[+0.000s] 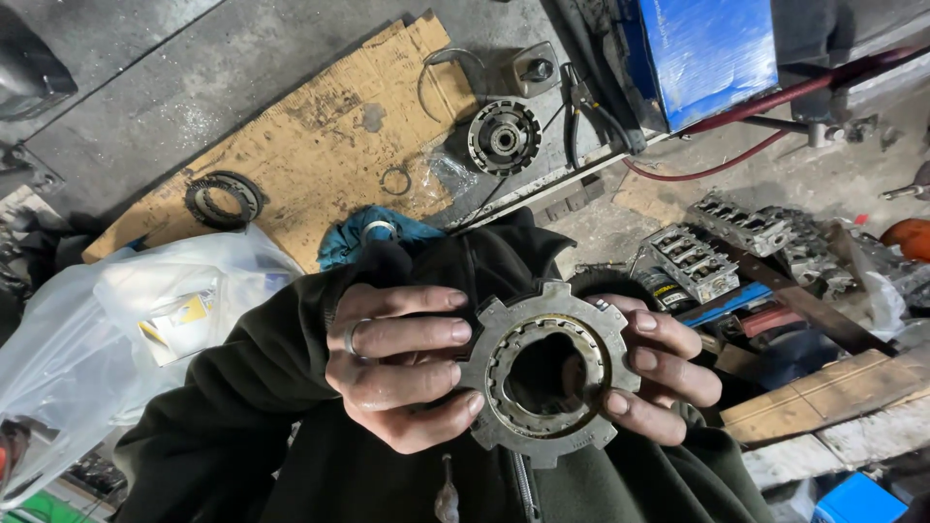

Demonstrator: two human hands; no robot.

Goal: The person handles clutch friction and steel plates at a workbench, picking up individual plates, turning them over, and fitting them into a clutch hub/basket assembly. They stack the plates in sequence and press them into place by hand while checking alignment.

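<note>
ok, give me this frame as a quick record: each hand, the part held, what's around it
left hand: grips the left edge of the notched metal ring, ring on one finger
right hand: fingers on the ring's right edge
notched metal ring: held up between both hands, open centre, toothed outer rim
cardboard sheet: on the floor, bears a flat ring
round hub part: at the cardboard's edge
plastic bag: at the left

Open floor [174, 77] at upper left, bare cardboard sheet [310, 145] middle, ring part [223, 199] on its left edge, round hub [503, 137] at its right, plastic bag [116, 320] crowding the left, blue box [712, 53] and metal blocks [693, 260] blocking the right
</note>
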